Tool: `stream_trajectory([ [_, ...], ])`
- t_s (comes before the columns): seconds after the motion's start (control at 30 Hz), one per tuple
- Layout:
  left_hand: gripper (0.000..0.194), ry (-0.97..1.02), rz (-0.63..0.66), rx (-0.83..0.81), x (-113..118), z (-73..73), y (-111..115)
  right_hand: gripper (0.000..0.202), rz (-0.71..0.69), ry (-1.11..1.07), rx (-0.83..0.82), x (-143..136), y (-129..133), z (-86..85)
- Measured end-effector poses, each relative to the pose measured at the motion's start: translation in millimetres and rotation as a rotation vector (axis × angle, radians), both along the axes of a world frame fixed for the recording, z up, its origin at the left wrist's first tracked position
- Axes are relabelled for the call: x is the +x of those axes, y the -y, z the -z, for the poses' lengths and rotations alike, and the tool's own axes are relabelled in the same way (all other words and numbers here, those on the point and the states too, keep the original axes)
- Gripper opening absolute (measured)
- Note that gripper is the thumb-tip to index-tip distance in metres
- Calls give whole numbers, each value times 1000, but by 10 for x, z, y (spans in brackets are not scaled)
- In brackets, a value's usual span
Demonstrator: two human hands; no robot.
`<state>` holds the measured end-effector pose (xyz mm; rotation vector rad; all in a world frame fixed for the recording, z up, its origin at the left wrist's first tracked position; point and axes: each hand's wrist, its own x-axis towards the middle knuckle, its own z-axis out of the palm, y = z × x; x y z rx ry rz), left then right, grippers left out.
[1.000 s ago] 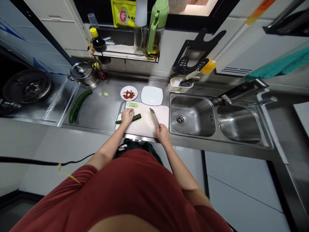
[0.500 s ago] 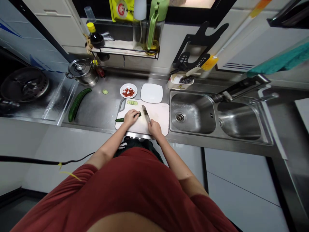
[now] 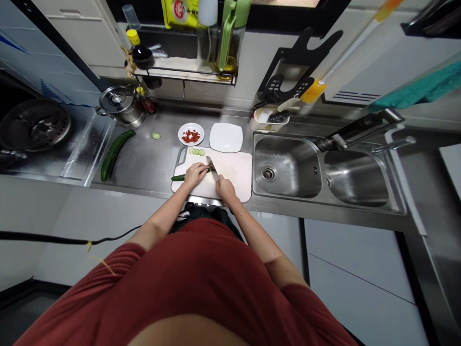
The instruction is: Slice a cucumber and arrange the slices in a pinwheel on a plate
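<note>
The step in hand looks to be slicing: the left hand (image 3: pixel 195 175) has its grip around the cut cucumber (image 3: pixel 177 178), which lies across the left half of the white board (image 3: pixel 236 168), its narrow end poking out left of the wrist. The right hand (image 3: pixel 226 188) has its grip closed round the handle of a knife (image 3: pixel 212 168), the blade slanting far and left beside the cucumber's right end, close to the left fingertips. Whether the edge is touching the cucumber is too small to tell. A short row of slices (image 3: pixel 196 152) rests along the far left part of the board, overlapping one another, so the cutting seems only partly done, with most of the length uncut. The next move calls for steady pressure from the left hand, fingertips tucked back from the blade, and an even, straight stroke from the right. On the worktop (image 3: pixel 154 161) farther left lie a whole cucumber (image 3: pixel 115 154) and a small pale green piece (image 3: pixel 155 135), both well apart from the board. Just beyond the board's far edge sit a round plate (image 3: pixel 190 125) with chopped red bits and, to its right, a square white dish (image 3: pixel 226 138).
</note>
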<state>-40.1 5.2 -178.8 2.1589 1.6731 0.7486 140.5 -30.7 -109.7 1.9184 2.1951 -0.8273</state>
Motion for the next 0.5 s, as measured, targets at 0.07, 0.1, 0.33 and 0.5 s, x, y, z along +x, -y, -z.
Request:
stream_trajectory([
  [0.07, 27, -9, -3, -11, 4, -14, 3, 27, -3, 3, 0, -13, 0, -6],
  [0.1, 27, -13, -6, -18, 6, -24, 4, 27, -4, 6, 1, -18, 0, -11],
  [0.33, 29, 2, -11, -75, 13, -60, 19, 26, -5, 25, -18, -58, 15, -37],
  [0.5, 29, 26, -9, -102, 0, -52, 23, 30, -12, -5, -40, -94, 20, -31],
])
